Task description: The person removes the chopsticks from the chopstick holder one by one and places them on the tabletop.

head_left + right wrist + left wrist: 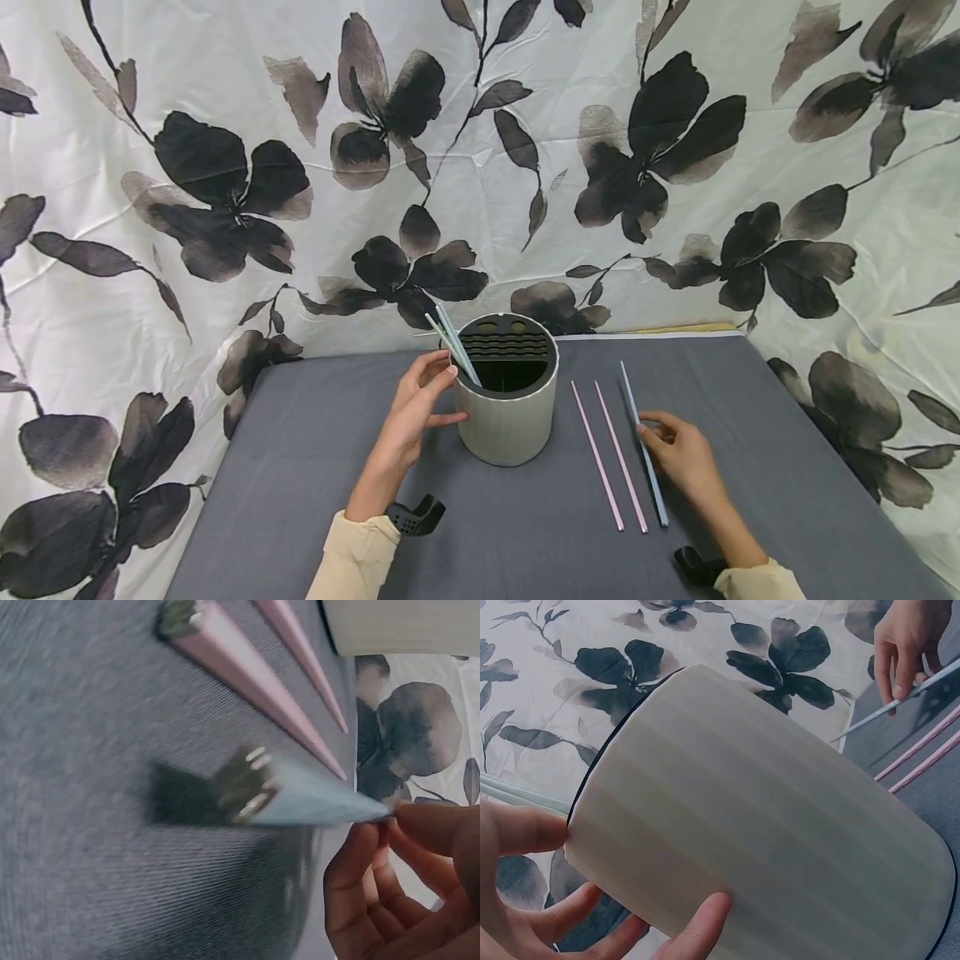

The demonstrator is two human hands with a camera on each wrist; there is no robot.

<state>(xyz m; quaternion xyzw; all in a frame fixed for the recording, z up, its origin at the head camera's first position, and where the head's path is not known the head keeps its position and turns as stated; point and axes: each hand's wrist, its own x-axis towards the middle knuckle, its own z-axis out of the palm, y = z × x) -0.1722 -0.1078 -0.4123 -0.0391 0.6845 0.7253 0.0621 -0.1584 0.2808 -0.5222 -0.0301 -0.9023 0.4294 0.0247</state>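
Note:
A cream cylindrical utensil holder [504, 429] with a dark slotted insert stands on the table. My left hand [408, 408] holds its left side, with fingers at the rim and one finger against the wall. Pale green and blue chopsticks [454, 342] lean in the holder beside those fingers. On the right, my right hand [678, 450] pinches a pale blue chopstick [651, 475] between thumb and fingers; whether it is one or a pair, I cannot tell. Its silvery near end shows above the cloth in the right wrist view. Two pink chopsticks [597, 458] lie just left of it.
Grey cloth [315, 450] covers the table. Behind it hangs a white curtain [510, 217] with dark flowers, reaching down to the table's back edge. A yellow strip [682, 328] shows along that edge at the right.

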